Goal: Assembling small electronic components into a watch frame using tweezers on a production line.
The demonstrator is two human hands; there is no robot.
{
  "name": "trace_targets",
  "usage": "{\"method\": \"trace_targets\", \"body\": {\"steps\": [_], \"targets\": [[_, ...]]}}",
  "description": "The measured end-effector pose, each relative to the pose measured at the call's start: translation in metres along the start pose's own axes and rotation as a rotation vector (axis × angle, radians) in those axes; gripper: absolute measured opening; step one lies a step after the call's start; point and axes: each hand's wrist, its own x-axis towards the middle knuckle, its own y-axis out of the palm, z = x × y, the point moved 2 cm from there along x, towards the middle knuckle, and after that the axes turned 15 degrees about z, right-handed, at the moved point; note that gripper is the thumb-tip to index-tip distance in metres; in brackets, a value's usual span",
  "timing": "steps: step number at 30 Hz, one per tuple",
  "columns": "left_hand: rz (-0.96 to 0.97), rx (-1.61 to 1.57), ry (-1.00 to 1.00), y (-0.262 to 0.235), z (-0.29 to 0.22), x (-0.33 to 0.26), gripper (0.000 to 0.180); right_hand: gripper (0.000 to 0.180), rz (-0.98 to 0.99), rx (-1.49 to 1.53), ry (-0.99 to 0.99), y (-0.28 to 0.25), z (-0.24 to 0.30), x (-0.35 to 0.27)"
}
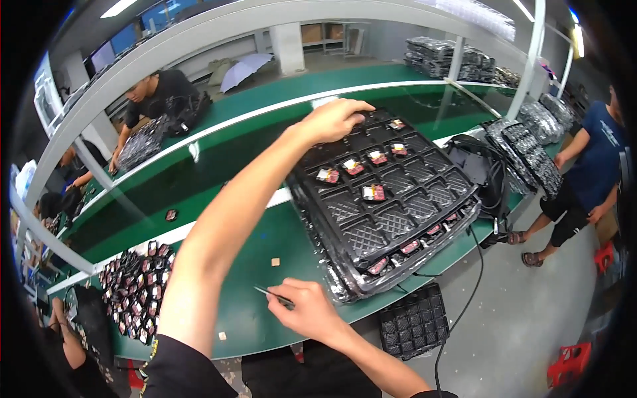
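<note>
My left hand (337,121) reaches over the far left part of a black plastic tray (361,229). Its fingers are bent together at the far row; whatever they pinch is hidden. Several small black parts with red and white faces, such as one part (373,193), lie in the tray's pockets. The tray tops a plastic-wrapped stack, with more of these parts showing in a lower layer. Closer to me, my right hand (306,310) grips slim tweezers (277,297), their tip pointing left above the green table (255,255).
Loose parts form a pile (137,292) on the left. A conveyor belt (126,209) runs behind the table's white rail. An empty tray (415,322) lies low by the table's front edge. A black bag (481,176) and a cable flank the stack. Several people work nearby; one stands right.
</note>
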Motion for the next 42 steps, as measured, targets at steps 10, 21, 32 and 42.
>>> {"method": "trace_targets", "body": {"steps": [10, 21, 32, 42], "targets": [[0.077, 0.131, -0.559, -0.009, 0.088, -0.242, 0.054, 0.015, 0.009, -0.119, -0.070, -0.004, -0.002, 0.001], [-0.104, 0.029, -0.577, 0.063, 0.113, -0.298, 0.036, 0.018, 0.003, -0.238, 0.036, 0.015, 0.011, -0.004], [0.016, -0.107, -0.338, 0.046, -0.055, -0.355, 0.032, 0.013, -0.084, -0.142, 0.061, -0.009, 0.009, 0.009], [0.116, -0.237, -0.412, 0.048, -0.092, -0.418, 0.073, 0.016, -0.052, -0.108, 0.119, -0.002, 0.013, 0.006]]}}
